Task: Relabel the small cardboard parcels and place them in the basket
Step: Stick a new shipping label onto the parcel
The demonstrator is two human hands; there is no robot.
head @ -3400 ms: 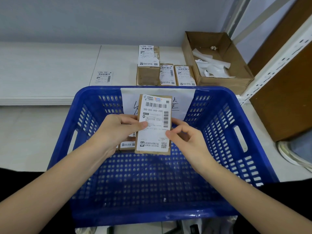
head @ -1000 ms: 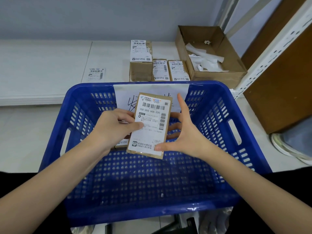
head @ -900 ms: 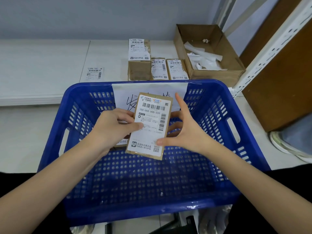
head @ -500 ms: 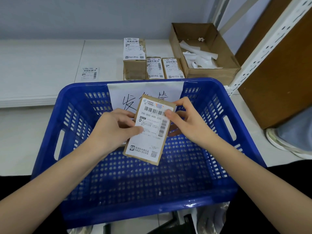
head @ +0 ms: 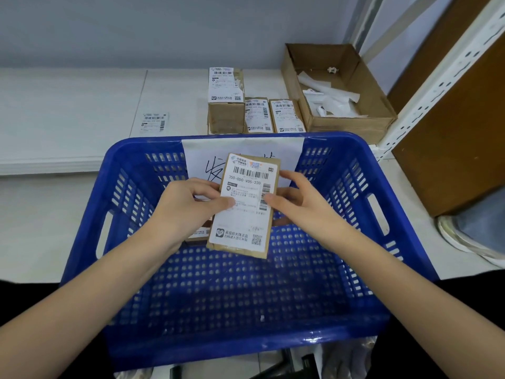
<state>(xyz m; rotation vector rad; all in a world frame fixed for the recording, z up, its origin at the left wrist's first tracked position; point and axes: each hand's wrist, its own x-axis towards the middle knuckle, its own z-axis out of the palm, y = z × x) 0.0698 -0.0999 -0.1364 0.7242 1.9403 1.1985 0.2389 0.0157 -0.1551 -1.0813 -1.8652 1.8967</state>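
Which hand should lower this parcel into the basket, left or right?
Probably the left hand: its thumb and fingers grip the parcel by its left edge, just above the basket floor. The right hand only pinches the right edge.

Shipping room, labelled parcels [head: 257, 114], metal racking [head: 426, 88]

Even, soft indoor light, wide-angle view.

The scene was bright and evenly lit, with only faint shadows. A small glare spot shone on the near rim of the blue basket [head: 314, 339]. Straight lines bowed towards the edges, plainly on the white shelf post [head: 426, 88]. The label [head: 246, 203] print was slightly soft, its small text unreadable.
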